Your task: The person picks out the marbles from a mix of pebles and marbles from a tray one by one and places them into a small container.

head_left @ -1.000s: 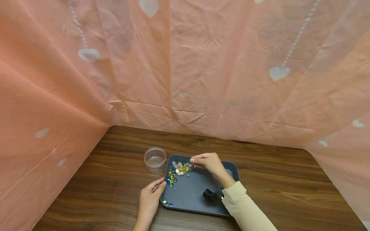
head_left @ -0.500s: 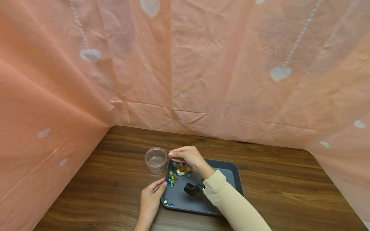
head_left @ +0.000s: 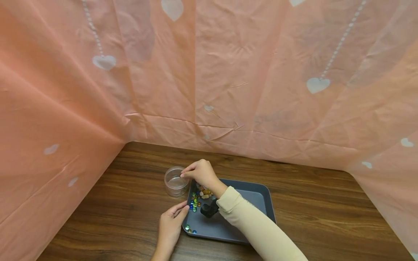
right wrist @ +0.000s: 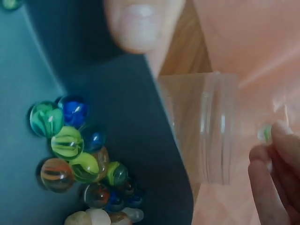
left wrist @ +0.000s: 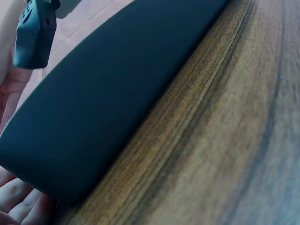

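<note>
My right hand [head_left: 200,172] pinches a small clear-and-green marble [right wrist: 265,133] over the rim of a clear plastic jar [head_left: 175,188]. In the right wrist view the marble shows at the fingertips, apart from the jar wall [right wrist: 218,126]. My left hand [head_left: 170,223] grips the left rim of a grey tray [head_left: 225,237], its thumb [right wrist: 138,28] on the rim and the other fingers outside, partly hidden. Inside the tray lie several glass marbles [right wrist: 47,119] along the left side. Smooth pebbles [head_left: 205,194] sit in its far left corner, partly covered by my right wrist.
The tray and jar stand side by side on a brown wood-grain table [head_left: 137,181]. A pink curtain [head_left: 228,72] with white hearts hangs behind and at both sides. A black camera mount [head_left: 209,208] on my right wrist hangs over the tray.
My right hand has moved left from the tray's far side, over its left rim, to the jar with the marble. My left hand has stayed on the tray rim.
</note>
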The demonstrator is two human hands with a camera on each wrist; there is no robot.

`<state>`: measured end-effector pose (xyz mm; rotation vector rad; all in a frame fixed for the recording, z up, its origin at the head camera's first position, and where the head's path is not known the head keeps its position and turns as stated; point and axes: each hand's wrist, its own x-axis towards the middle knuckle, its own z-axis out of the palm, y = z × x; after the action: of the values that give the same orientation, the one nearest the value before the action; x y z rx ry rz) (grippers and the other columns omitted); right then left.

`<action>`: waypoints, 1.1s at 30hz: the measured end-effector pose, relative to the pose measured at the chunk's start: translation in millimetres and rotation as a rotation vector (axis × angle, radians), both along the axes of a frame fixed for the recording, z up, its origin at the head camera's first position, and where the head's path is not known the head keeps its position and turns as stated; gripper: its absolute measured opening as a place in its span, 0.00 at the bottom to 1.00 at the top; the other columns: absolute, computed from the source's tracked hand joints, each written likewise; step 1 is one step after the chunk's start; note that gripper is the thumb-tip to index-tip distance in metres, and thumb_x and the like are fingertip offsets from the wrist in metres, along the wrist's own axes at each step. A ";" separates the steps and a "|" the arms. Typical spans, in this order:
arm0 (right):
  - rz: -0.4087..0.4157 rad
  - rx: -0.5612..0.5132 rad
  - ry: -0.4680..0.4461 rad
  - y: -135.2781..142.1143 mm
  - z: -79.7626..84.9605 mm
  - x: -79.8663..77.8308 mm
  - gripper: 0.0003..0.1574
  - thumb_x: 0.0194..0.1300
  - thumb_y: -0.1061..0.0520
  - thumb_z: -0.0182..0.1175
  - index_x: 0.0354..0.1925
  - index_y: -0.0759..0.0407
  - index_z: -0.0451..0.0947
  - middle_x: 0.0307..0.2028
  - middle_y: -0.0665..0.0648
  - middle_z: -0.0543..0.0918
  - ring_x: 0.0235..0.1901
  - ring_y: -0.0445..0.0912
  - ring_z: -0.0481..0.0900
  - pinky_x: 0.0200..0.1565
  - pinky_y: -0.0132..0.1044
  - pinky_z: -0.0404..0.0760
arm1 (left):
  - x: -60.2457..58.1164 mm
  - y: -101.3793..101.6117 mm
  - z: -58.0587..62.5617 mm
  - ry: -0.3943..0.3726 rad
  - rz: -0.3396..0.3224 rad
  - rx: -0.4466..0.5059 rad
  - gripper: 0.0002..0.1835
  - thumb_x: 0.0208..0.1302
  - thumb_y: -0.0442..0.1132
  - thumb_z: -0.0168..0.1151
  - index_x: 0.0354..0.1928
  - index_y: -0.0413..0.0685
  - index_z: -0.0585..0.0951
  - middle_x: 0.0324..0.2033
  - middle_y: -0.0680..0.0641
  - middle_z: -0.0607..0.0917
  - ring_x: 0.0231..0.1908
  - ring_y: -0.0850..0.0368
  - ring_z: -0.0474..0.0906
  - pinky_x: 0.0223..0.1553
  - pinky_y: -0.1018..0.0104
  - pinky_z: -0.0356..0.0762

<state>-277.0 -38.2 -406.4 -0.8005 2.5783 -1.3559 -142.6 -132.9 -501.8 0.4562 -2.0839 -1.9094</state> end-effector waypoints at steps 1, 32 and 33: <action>0.006 0.028 0.059 -2.6 0.2 0.6 0.07 0.58 0.56 0.73 0.32 0.59 0.91 0.30 0.56 0.91 0.26 0.37 0.82 0.29 0.27 0.79 | -0.1 -0.1 0.1 0.001 -0.003 0.002 0.15 0.65 0.37 0.67 0.49 0.34 0.85 0.44 0.37 0.89 0.44 0.60 0.86 0.43 0.78 0.80; -0.038 0.012 0.193 8.6 -3.6 7.4 0.08 0.60 0.58 0.70 0.37 0.61 0.90 0.37 0.58 0.91 0.37 0.50 0.88 0.35 0.31 0.84 | -2.4 -1.6 -0.9 -0.017 0.005 -0.007 0.13 0.64 0.36 0.67 0.48 0.35 0.86 0.43 0.37 0.89 0.48 0.48 0.86 0.48 0.64 0.84; -0.071 -0.014 0.170 12.7 -4.1 7.1 0.09 0.59 0.57 0.71 0.37 0.61 0.90 0.37 0.58 0.91 0.37 0.50 0.88 0.36 0.32 0.84 | -2.5 -1.7 -0.7 -0.017 0.007 -0.007 0.13 0.64 0.36 0.67 0.48 0.35 0.86 0.43 0.37 0.89 0.48 0.48 0.86 0.48 0.65 0.84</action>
<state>-269.9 -25.5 -410.5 -0.8703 2.7529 -1.3829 -145.1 -134.6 -502.6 0.4800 -2.0966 -1.8995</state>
